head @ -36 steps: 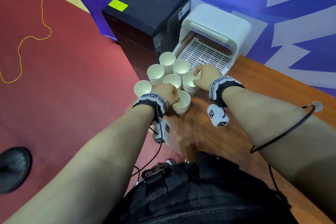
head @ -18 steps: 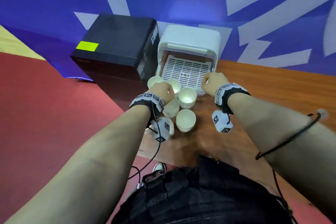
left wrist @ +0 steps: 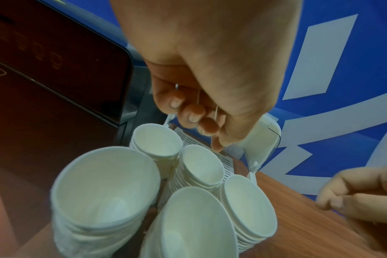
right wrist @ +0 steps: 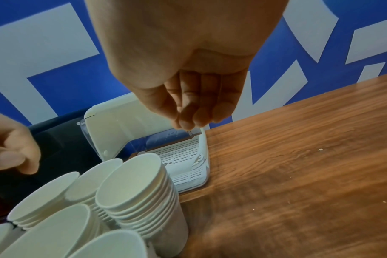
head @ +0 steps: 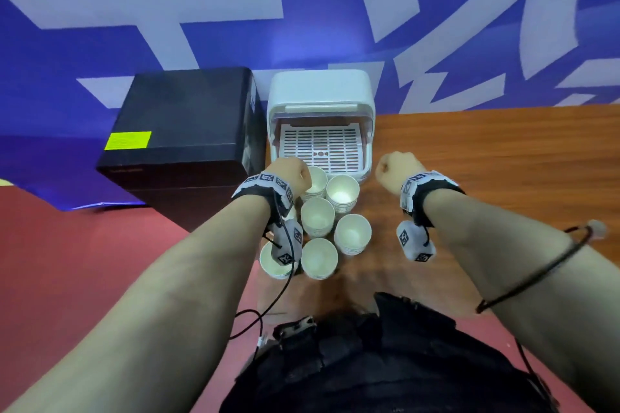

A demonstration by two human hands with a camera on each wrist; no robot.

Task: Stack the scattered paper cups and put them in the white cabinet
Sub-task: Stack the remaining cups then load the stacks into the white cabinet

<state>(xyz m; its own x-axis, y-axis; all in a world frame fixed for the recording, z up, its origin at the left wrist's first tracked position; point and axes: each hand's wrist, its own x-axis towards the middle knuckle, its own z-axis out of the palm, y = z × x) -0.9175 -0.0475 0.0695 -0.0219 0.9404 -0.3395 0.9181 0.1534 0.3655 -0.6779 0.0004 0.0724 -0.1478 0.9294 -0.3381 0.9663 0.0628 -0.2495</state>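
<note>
Several stacks of white paper cups point(head: 317, 216) stand bunched on the wooden table, just in front of the white cabinet point(head: 320, 90). The cabinet's front is open, showing a slotted white tray point(head: 320, 147). My left hand point(head: 295, 171) hovers over the far-left stack point(left wrist: 157, 139) with its fingers point(left wrist: 193, 114) loosely curled and holding nothing. My right hand point(head: 392, 169) hangs right of the cups, near the cabinet's point(right wrist: 113, 125) right front corner. In the right wrist view the right hand's fingers point(right wrist: 192, 120) droop together, empty. One near-left stack point(head: 268, 263) is partly hidden by my left wrist camera.
A black box-shaped appliance point(head: 188, 131) stands directly left of the cabinet and the cups. The wooden table point(head: 486, 157) stretches away to the right. Red floor point(head: 84, 261) lies to the left and a blue and white wall point(head: 302, 27) is behind.
My right hand has come off the rim of a cup stack and moved right, away from the cups. My left hand has moved from a near stack forward over the far-left one.
</note>
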